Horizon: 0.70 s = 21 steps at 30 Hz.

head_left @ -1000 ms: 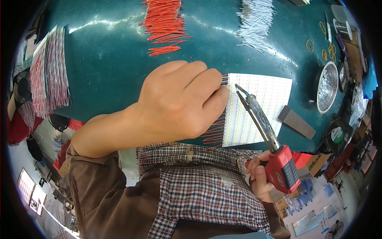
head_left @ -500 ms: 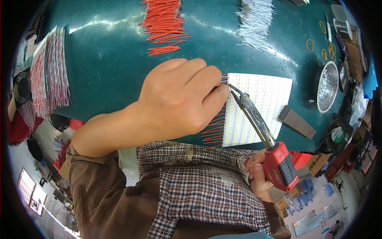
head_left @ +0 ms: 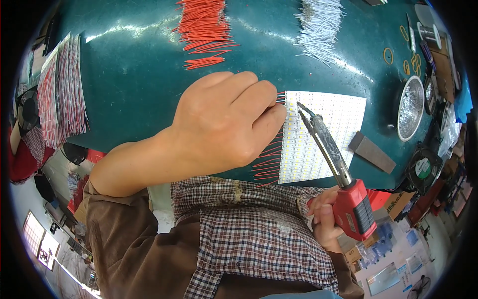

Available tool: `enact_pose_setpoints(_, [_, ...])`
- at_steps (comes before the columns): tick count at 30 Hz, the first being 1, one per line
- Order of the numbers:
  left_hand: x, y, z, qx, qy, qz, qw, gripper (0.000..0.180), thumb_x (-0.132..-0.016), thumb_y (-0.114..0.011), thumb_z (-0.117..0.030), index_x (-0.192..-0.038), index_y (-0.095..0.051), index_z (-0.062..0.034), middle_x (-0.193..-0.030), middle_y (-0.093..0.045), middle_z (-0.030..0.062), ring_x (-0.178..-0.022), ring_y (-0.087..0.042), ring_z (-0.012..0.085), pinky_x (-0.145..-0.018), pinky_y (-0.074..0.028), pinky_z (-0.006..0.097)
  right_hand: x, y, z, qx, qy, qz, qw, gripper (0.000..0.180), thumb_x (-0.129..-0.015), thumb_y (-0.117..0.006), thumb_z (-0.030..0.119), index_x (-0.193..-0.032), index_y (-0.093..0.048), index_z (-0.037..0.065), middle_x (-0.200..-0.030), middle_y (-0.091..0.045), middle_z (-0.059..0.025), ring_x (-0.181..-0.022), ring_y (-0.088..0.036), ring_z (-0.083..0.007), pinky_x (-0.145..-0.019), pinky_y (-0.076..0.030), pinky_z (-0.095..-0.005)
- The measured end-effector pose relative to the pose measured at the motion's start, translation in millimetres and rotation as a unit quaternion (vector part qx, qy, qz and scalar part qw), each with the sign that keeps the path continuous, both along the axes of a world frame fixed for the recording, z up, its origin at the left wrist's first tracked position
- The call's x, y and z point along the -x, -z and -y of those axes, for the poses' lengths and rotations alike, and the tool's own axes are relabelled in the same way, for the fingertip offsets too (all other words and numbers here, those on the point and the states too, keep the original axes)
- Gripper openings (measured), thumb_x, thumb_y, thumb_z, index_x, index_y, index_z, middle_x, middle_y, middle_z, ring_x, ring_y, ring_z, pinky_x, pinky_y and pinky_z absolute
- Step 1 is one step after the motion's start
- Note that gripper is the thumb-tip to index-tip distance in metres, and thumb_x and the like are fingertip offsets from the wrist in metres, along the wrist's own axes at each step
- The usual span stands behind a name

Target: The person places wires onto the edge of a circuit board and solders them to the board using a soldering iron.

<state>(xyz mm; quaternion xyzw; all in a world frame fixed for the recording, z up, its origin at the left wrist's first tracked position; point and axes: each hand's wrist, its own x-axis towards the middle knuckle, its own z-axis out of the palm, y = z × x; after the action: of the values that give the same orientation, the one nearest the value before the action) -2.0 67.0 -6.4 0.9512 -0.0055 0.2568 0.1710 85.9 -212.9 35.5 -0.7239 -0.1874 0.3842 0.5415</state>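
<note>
Gripped tight in right hand: soldering iron w/ boxy red plastic handle, dull scorched metal barrel.

Iron's tip is held just over left edge of white LED strip panel, a flat ribbed sheet laid on glossy teal table. Left hand is curled into a loose fist at that edge, fingertips pinched on a thin red wire. Grey slab is seen beside panel; farther off, round metal dish, red wire pile & white wire pile.
</note>
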Motion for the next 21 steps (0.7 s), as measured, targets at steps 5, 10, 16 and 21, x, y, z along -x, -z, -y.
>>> enact_pose_setpoints(5, [-5, -4, -2, -0.003, 0.005, 0.002, 1.0, 0.028, -0.062, -0.069, -0.009, -0.09, -0.071, -0.0053, -0.08, -0.059, 0.0022, -0.062, -0.054, 0.0156, -0.05, -0.038, 0.028, -6, 0, 2, -0.026, 0.012, 0.032, 0.999, 0.02, -0.091, -0.06, 0.017, -0.087, -0.048, 0.003, -0.077, -0.046, -0.0064, -0.045, -0.04, -0.0071, -0.045, -0.04, -0.0235])
enact_pose_setpoints(10, [-7, -14, -2, 0.0, 0.003, -0.03, 1.0, 0.029, -0.063, -0.067, -0.009, -0.091, -0.071, -0.0046, -0.08, -0.059, 0.0024, -0.063, -0.053, 0.0173, -0.051, -0.038, 0.03, -28, -2, -4, -0.076, 0.134, 0.128, 0.98, 0.019, -0.091, -0.059, 0.019, -0.089, -0.049, 0.003, -0.067, -0.044, -0.003, -0.044, -0.038, -0.008, -0.045, -0.038, -0.0243])
enact_pose_setpoints(16, [-1, -16, 2, -0.008, 0.003, -0.033, 0.999, 0.028, -0.065, -0.067, -0.01, -0.092, -0.069, -0.0055, -0.08, -0.058, 0.0028, -0.066, -0.054, 0.0179, -0.053, -0.038, 0.032, -72, -9, 21, -0.114, 0.267, 0.376, 0.88, 0.013, -0.093, -0.054, 0.013, -0.095, -0.054, 0.0, -0.059, -0.044, -0.0021, -0.048, -0.04, -0.0112, -0.05, -0.04, -0.0256])
enact_pose_setpoints(21, [1, -12, 7, -0.016, 0.002, -0.03, 0.999, 0.026, -0.065, -0.068, -0.01, -0.091, -0.069, -0.0063, -0.081, -0.058, 0.0024, -0.067, -0.054, 0.0176, -0.054, -0.038, 0.031, -83, -7, 23, 0.057, 0.336, 0.335, 0.879, 0.018, -0.095, -0.057, 0.005, -0.11, -0.056, -0.003, -0.059, -0.045, 0.0011, -0.046, -0.037, -0.005, -0.046, -0.034, -0.0216])
